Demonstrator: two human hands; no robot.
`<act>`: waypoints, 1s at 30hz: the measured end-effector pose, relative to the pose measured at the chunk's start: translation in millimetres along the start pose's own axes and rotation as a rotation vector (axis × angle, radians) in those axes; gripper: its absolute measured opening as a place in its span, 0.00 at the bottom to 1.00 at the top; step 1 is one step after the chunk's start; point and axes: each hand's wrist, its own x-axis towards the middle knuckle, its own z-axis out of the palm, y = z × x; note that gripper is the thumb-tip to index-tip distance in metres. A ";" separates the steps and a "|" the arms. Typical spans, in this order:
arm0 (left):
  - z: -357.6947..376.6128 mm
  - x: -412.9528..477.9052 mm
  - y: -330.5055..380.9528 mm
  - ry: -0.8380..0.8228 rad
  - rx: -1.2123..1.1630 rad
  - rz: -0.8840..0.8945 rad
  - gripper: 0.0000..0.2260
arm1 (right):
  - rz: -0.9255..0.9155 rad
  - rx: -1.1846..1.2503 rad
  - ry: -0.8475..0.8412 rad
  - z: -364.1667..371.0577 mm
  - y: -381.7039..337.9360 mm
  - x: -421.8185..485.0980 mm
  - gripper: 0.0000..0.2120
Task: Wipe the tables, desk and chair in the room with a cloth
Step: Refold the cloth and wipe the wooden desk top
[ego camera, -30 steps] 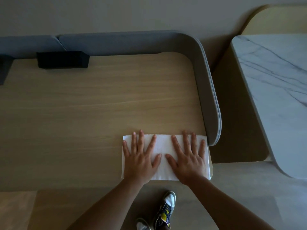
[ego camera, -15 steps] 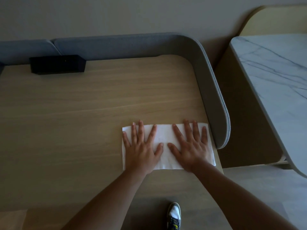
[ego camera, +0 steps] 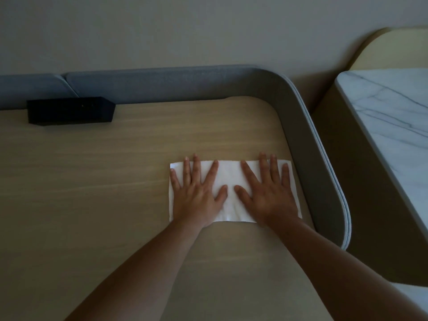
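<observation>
Cloth (ego camera: 228, 172) is pinned flat on desk (ego camera: 104, 181), just beside the grey side panel (ego camera: 308, 147), by left hand (ego camera: 196, 195) and right hand (ego camera: 271, 195), fingers straight and spread; judged thin, light, limp (dim view, possibly paper), so best driven under flat palms, not pinched.

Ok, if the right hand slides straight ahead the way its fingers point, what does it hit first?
Only bare light wooden desk top lies ahead of the right hand, then likely the grey padded screen at the back, near its rounded corner.
</observation>
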 end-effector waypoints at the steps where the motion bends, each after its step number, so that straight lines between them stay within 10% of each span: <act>1: 0.0 10.3 -2.0 0.004 -0.005 0.004 0.34 | -0.001 0.007 0.021 -0.4 0.6 8.6 0.34; 30: -15.3 228.0 -51.3 0.188 -0.059 -0.042 0.31 | 0.069 0.065 0.129 -17.5 -5.7 237.0 0.31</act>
